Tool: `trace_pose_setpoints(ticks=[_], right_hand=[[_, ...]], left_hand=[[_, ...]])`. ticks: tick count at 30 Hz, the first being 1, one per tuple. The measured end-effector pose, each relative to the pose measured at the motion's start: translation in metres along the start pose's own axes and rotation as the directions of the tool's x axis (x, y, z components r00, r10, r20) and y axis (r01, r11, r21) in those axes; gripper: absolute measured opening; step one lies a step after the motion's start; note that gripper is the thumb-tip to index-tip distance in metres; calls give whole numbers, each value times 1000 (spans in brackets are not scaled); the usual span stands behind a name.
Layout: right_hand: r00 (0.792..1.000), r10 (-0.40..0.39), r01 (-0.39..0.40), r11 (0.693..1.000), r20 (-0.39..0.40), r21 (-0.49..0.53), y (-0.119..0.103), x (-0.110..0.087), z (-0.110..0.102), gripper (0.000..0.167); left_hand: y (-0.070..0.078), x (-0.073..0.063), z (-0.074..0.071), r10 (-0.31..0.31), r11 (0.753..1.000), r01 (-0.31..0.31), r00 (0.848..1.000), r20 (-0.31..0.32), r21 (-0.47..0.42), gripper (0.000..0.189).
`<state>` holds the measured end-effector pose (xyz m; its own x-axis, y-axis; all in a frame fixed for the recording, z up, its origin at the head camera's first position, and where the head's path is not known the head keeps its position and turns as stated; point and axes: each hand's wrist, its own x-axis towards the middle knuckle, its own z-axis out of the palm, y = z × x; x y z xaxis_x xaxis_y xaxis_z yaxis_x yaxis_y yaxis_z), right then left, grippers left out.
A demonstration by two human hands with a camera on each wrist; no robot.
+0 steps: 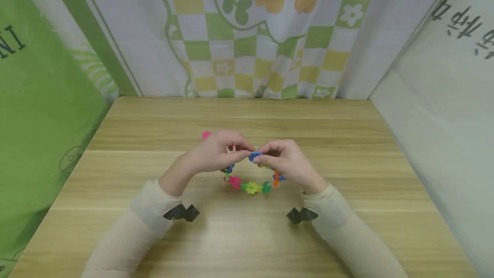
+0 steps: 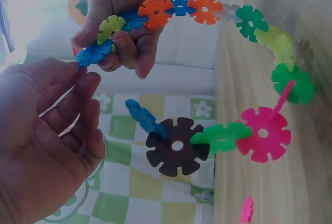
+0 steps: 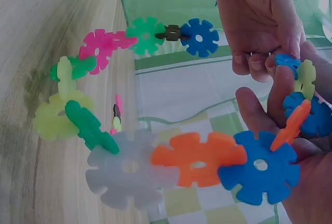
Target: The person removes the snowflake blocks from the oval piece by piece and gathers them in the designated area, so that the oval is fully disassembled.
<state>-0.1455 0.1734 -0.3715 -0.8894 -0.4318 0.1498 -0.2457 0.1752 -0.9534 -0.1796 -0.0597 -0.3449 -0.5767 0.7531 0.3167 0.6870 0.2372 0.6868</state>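
Note:
A chain of slotted plastic snowflake discs (image 1: 251, 188) in several colours hangs in a curve between and below the two hands. My left hand (image 1: 218, 151) pinches the blue end disc (image 2: 94, 54) between thumb and index finger. At the same end, my right hand (image 1: 291, 162) grips the chain by the yellow disc (image 2: 111, 27) and its neighbours, with the fingers curled behind them. The chain's other end, a blue disc (image 3: 199, 38) joined to a brown disc (image 2: 177, 147), hangs free below the left hand. Orange, clear, green and pink discs run between the ends.
A loose pink disc (image 1: 206, 134) lies on the wooden table (image 1: 247, 239) beyond the left hand. More small pieces (image 3: 117, 112) lie on the tabletop behind the chain. A checked curtain (image 1: 247, 55) hangs along the back edge, with fabric panels at both sides.

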Motion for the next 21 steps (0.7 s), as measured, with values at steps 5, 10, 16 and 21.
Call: trace_pose_setpoints(ticks=[5,10,16,21], right_hand=[[1000,4,-3,1000,-16,29,-2,0,1,11],[999,10,-7,998,-36,69,-4,1,4,22],[1000,10,-8,998,-23,55,0,1,3,34],[1000,30,-30,1000,-1,-4,4,-3,0,41]], left_hand=[[-3,-1,5,58,998,-58,998,1,-36,10],[-4,-1,11,73,996,-74,997,-20,-40,5],[-3,-4,12,-4,999,3,1000,-27,-41,5],[-2,-7,9,-59,997,54,994,-88,-62,6]])
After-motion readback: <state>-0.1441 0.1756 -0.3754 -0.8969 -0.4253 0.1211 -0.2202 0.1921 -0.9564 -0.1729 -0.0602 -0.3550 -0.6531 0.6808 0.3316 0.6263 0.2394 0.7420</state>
